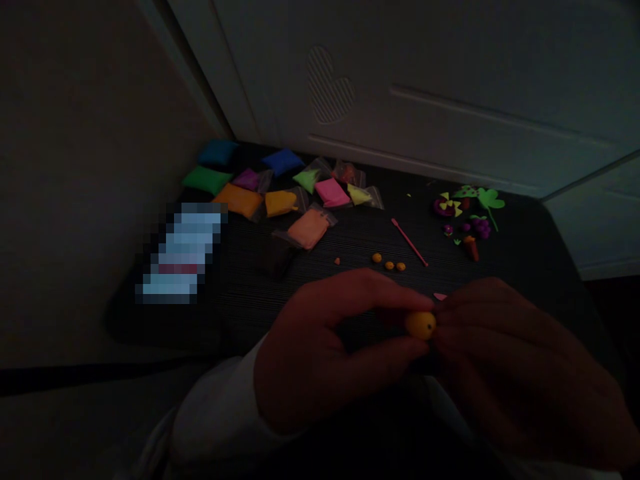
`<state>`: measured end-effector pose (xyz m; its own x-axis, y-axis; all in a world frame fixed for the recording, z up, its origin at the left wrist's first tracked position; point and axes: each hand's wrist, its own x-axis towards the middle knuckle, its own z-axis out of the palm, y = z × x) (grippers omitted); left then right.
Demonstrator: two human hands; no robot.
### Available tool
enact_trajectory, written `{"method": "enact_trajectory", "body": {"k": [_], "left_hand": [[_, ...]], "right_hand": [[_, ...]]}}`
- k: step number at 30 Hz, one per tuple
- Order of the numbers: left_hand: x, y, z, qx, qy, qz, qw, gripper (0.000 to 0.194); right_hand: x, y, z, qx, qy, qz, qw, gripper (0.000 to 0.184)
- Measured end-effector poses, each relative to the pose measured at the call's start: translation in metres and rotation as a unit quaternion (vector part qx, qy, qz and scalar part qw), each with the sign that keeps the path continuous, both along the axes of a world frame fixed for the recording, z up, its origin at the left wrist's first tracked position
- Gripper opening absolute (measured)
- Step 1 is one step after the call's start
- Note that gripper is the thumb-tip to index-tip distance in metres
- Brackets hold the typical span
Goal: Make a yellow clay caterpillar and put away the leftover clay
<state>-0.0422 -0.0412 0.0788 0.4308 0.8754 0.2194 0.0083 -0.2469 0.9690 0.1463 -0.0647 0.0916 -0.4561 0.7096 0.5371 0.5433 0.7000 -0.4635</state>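
Between thumb and forefinger, my left hand [320, 347] pinches a small yellow clay ball [419, 325] with a dark dot on its right side. My right hand [520, 360] comes in from the right, its fingers pressed together at the ball's edge. Whatever those fingertips may hold is hidden. Beyond the hands lie small yellow clay pieces [389, 265] with dark marks, and a tiny orange clay bit [337, 261]. A pink modelling tool [410, 243] rests at a slant behind them. A pink pointed tip [440, 297] shows just above my right fingers.
Bags of coloured clay, among them an orange bag [239, 200] and a peach bag [310, 227], spread over the dark table [240, 287]'s left and middle. A blurred-out bright screen [183, 253] lies at left. Purple clay grapes [481, 229] and a green clay leaf [491, 199] sit back right.
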Motion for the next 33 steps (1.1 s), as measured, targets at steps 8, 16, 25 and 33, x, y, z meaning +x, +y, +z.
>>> {"method": "enact_trajectory", "body": {"k": [8,16,25,33], "left_hand": [[0.0005,-0.0001,0.0004,0.001,0.002,-0.001,1.000,0.023],[0.0010,0.0006,-0.0008,0.013,-0.009,-0.007,1.000,0.024],[0.0018,0.0000,0.0000,0.006,-0.007,-0.006,1.000,0.025],[0.0038,-0.0014,0.0002,0.004,-0.008,0.003,1.000,0.024]], "right_hand": [[-0.0022,0.0003,0.0006,0.003,0.020,-0.004,1.000,0.024],[-0.0025,0.0012,-0.0015,0.002,0.021,0.003,1.000,0.026],[0.0008,-0.0001,0.0000,-0.007,0.016,0.005,1.000,0.023],[0.0000,0.0000,-0.0015,0.004,0.030,0.003,1.000,0.024]]}}
